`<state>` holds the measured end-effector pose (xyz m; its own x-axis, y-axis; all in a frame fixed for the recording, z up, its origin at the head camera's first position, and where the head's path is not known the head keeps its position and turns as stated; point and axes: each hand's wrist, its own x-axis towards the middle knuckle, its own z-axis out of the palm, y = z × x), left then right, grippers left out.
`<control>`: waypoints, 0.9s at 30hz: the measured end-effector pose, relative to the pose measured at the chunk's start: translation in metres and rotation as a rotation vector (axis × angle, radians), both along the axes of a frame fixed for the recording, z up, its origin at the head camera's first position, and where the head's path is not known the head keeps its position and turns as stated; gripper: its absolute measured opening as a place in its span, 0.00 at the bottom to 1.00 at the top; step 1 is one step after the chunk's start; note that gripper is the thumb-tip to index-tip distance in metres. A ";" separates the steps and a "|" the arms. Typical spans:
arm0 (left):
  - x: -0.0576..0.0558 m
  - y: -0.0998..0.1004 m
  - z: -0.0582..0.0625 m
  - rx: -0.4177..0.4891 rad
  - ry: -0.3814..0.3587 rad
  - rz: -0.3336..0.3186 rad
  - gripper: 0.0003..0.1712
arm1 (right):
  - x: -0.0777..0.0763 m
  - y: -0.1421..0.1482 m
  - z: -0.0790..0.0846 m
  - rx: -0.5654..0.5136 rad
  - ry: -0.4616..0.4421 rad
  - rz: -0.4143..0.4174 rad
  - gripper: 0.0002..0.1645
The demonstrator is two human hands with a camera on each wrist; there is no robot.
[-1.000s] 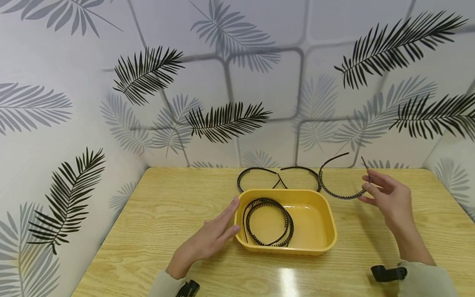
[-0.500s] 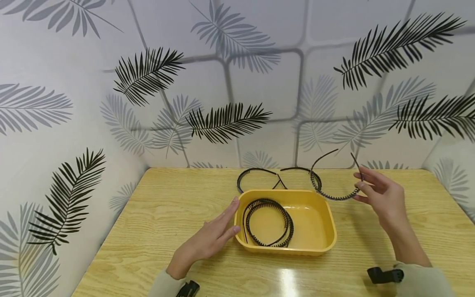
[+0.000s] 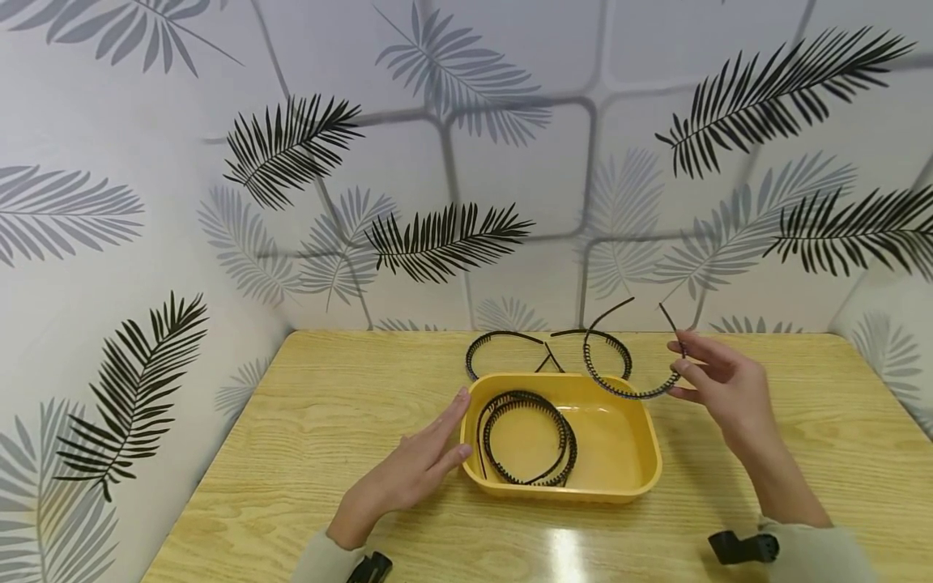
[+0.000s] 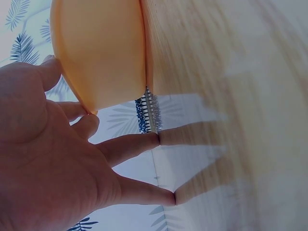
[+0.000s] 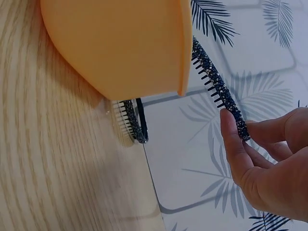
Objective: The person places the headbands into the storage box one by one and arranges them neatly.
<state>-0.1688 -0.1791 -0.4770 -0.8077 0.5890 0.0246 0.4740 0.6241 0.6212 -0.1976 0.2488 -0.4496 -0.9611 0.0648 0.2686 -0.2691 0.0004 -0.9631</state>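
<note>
My right hand (image 3: 729,397) pinches a dark toothed headband (image 3: 623,394) by its right side, above the back right corner of a yellow bin (image 3: 619,437). In the right wrist view this headband (image 5: 216,82) shows a speckled, glittery outer face and a row of teeth. The fingers of my left hand (image 3: 411,470) are spread and touch the bin's left wall. Inside the bin, on its left half, lie coiled black toothed headbands (image 3: 564,437), overlapping so that their number is hard to tell.
Behind the bin, two more headbands lie on the wooden table (image 3: 328,421), a left one (image 3: 472,352) and a right one (image 3: 628,356), partly hidden by the bin. A wall with leaf patterns (image 3: 510,178) rises at the table's back edge.
The right hand has carried its headband leftward, from right of the bin to over its back right corner. My left hand and the bin have stayed in place.
</note>
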 end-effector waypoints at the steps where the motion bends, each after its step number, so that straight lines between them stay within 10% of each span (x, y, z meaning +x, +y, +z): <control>1: 0.000 0.000 0.000 0.001 0.000 0.000 0.41 | 0.000 -0.002 0.000 0.002 0.000 0.006 0.28; 27: 0.000 0.000 -0.001 0.007 0.022 -0.020 0.41 | 0.005 -0.040 0.000 0.042 -0.020 0.154 0.26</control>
